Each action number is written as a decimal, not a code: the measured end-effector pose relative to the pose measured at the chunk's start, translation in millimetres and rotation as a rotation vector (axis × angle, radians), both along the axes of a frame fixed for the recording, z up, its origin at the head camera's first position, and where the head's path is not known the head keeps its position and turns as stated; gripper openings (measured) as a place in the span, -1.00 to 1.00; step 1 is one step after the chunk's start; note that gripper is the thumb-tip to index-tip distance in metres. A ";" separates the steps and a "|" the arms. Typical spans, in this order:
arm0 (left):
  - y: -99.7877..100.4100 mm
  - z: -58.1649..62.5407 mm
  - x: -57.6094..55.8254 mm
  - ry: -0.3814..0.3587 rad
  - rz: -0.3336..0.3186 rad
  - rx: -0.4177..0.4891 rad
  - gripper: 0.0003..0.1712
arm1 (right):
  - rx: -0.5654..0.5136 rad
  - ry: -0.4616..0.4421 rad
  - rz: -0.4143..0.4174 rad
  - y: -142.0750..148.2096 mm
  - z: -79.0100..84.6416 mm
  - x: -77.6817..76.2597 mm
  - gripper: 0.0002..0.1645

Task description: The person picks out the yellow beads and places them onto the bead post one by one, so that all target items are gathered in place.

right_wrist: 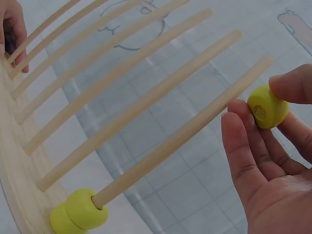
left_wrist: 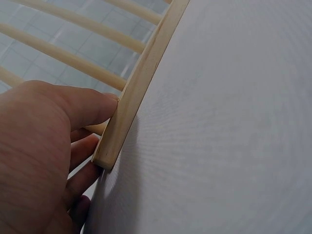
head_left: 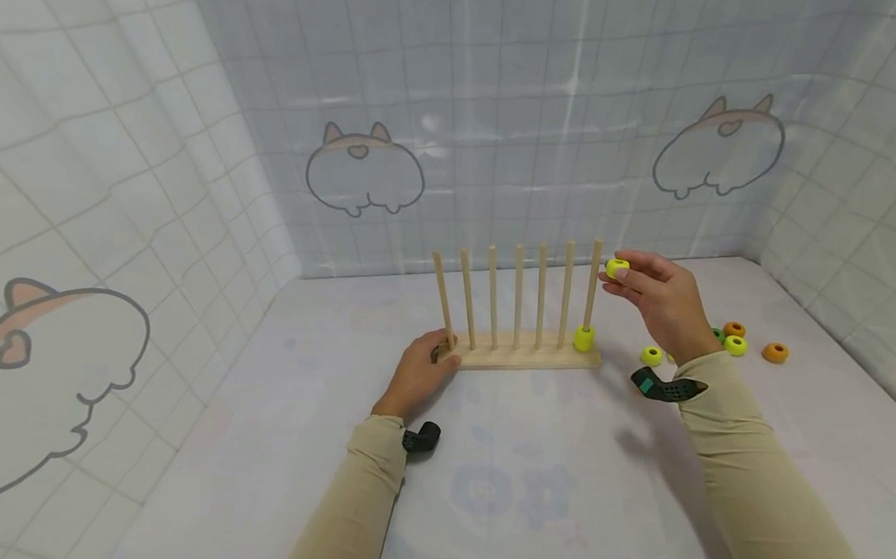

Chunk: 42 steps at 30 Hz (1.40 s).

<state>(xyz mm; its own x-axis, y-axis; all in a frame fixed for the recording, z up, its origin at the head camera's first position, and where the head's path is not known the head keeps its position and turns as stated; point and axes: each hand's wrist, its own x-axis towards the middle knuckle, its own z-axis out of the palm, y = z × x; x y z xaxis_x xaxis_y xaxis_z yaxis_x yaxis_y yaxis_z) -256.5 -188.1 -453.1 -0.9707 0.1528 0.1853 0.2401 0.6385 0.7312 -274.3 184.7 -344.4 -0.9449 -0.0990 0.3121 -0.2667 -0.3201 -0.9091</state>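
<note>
A wooden rack point(head_left: 527, 360) with several upright pegs stands on the table. My left hand point(head_left: 418, 373) grips its left end, the thumb on the front edge of the base and the fingers behind, as the left wrist view shows. Between thumb and fingers my right hand point(head_left: 665, 301) pinches a yellow bead point(head_left: 617, 268) close beside the top of the rightmost peg point(head_left: 593, 286). In the right wrist view the held bead point(right_wrist: 268, 106) is apart from that peg's shaft. Two yellow beads point(right_wrist: 79, 211) sit stacked at the foot of the same peg.
Loose beads lie on the table right of the rack, partly behind my right wrist: orange point(head_left: 775, 353), yellow point(head_left: 735, 345) and green point(head_left: 718, 334) ones among them. Another yellow bead point(head_left: 651, 356) lies nearer the rack. Tiled-pattern sheeting point(head_left: 499, 148) rises behind and at both sides.
</note>
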 end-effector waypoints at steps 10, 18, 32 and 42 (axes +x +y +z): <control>1.0 -0.6 -0.5 -0.008 0.007 0.016 -0.55 | -0.021 0.006 0.019 1.3 1.2 -3.2 -0.62; 0.6 -0.9 -0.6 -0.008 0.000 0.013 -0.55 | 0.018 0.002 -0.025 3.3 4.9 -2.2 -0.56; 0.2 0.5 -0.2 0.006 0.004 0.009 -0.56 | 0.014 0.015 -0.033 4.4 16.8 -7.3 -0.50; 1.3 0.6 1.4 -0.010 0.015 0.002 -0.55 | -0.012 -0.005 -0.043 5.2 23.0 -9.3 -0.51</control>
